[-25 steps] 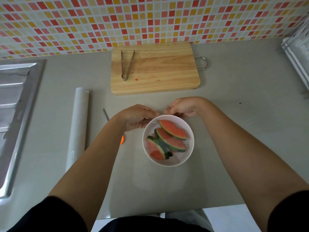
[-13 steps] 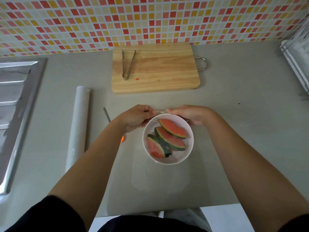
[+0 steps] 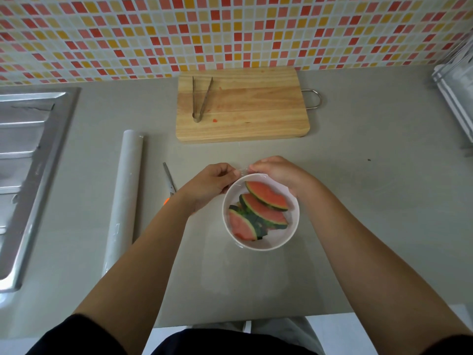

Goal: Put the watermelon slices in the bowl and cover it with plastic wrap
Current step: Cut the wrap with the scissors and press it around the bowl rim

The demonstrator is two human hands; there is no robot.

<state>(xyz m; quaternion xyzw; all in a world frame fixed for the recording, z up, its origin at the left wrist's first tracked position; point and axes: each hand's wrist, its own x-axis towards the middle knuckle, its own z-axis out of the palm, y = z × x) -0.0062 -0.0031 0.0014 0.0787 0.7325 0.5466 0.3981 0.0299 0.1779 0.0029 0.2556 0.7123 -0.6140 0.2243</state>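
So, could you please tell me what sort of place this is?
Most likely a home kitchen: a steel sink set in the grey counter, a mosaic-tiled backsplash, and a wooden cutting board with tongs.

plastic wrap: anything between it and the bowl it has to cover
Nothing visible blocks it. The left hand and right hand pinch the plastic wrap at the far rim of the bowl, and the watermelon slices lie inside it. The roll and scissors lie off to the left.

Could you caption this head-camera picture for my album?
Left hand and right hand pinch plastic wrap at the far rim of a bowl of watermelon slices, cutting board behind.
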